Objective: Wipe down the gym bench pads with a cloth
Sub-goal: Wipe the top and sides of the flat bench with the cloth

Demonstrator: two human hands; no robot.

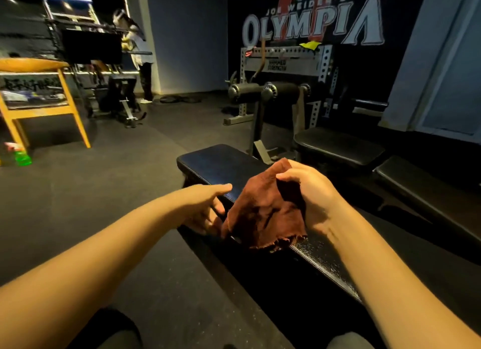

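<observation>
A black padded gym bench (223, 166) runs from the lower right up toward the middle of the view. A brown cloth (265, 213) with a frayed lower edge hangs over the pad's middle. My right hand (309, 192) grips the cloth's upper right part, fingers curled round its top. My left hand (208, 205) reaches in from the left, its thumb stretched over the pad and its lower fingers at the cloth's left edge; whether they hold the cloth is hidden.
Two more black bench pads (341, 145) lie to the right. A roller-pad machine (265, 92) and a grey rack stand behind. At left stand a yellow wooden table (39, 67) and a green spray bottle (22, 157) on the floor. A person (138, 49) stands far back.
</observation>
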